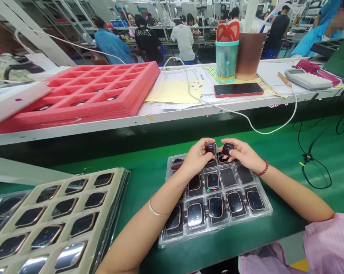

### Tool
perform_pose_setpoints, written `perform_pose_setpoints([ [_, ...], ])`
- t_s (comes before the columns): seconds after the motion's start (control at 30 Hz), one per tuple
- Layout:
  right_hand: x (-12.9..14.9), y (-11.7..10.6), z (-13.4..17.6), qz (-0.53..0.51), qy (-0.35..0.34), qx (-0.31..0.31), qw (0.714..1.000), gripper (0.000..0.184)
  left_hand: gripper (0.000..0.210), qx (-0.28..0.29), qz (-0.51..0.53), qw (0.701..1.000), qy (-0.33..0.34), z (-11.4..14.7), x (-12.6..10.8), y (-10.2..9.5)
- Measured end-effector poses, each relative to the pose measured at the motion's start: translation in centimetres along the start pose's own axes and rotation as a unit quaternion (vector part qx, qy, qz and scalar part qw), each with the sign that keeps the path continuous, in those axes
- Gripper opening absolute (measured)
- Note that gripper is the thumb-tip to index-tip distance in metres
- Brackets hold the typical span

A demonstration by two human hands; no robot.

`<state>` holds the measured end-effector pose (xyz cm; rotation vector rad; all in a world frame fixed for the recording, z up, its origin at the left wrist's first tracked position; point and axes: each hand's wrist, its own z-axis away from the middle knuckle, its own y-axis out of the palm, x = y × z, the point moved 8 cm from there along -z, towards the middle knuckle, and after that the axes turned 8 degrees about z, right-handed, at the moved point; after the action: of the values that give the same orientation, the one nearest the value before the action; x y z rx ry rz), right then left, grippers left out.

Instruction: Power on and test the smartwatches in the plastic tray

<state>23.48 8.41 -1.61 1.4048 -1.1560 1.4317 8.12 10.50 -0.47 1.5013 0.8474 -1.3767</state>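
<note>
My left hand (pixel 200 154) pinches a dark smartwatch screen (pixel 210 148) with a thin gold-toned rim, over the back of a clear plastic tray (pixel 174 239). Beside it, my right hand (pixel 241 153) grips another smartwatch screen (pixel 227 148) between thumb and fingers. The two pieces are close together but apart. Below the hands, the tray's compartments hold several similar screens, among them one in the front row (pixel 216 206). Two compartments at the right of the middle row show only a dark bottom. My left forearm hides part of the tray's left side.
A cream tray (pixel 53 205) of similar screens is stacked at the left. On the shelf are a pink foam tray (pixel 143 89), a phone (pixel 238 90), a teal cup (pixel 227 57), a brown bin (pixel 250 55) and a calculator (pixel 308 78). A white cable (pixel 246 118) hangs over its edge.
</note>
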Motion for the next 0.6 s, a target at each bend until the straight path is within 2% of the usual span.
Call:
perform_pose_setpoints([
  [0.13, 0.1, 0.0, 0.3, 0.005, -0.003, 0.006, 1.000, 0.047, 0.043, 0.018, -0.017, 1.000, -0.018, 0.3, 0.2, 0.4],
  [0.3, -0.2, -0.5, 0.3, 0.009, 0.017, -0.012, 1.000, 0.027, 0.023, 0.025, -0.028, 0.999, -0.023, 0.3, 0.0, 0.7],
  [0.4, 0.3, 0.1, 0.3, -0.027, 0.025, 0.016, 0.999, 0.033, 0.027, 0.032, -0.008, 0.999, -0.033, 0.4, -0.4, 0.7],
  [0.47, 1.7, 1.0, 1.1, -0.091, 0.030, 0.063, 0.993, 0.050, 0.042, 0.067, 0.039, 0.996, -0.044, 1.2, -1.5, 1.0],
  [0.53, 4.3, 1.7, 2.8, -0.155, 0.017, 0.118, 0.981, 0.066, 0.057, 0.137, 0.104, 0.984, -0.055, 3.0, -3.3, 1.6],
  [0.6, 7.3, 1.7, 5.4, -0.179, -0.015, 0.151, 0.972, 0.062, 0.061, 0.187, 0.148, 0.970, -0.051, 5.3, -5.3, 1.5],
])
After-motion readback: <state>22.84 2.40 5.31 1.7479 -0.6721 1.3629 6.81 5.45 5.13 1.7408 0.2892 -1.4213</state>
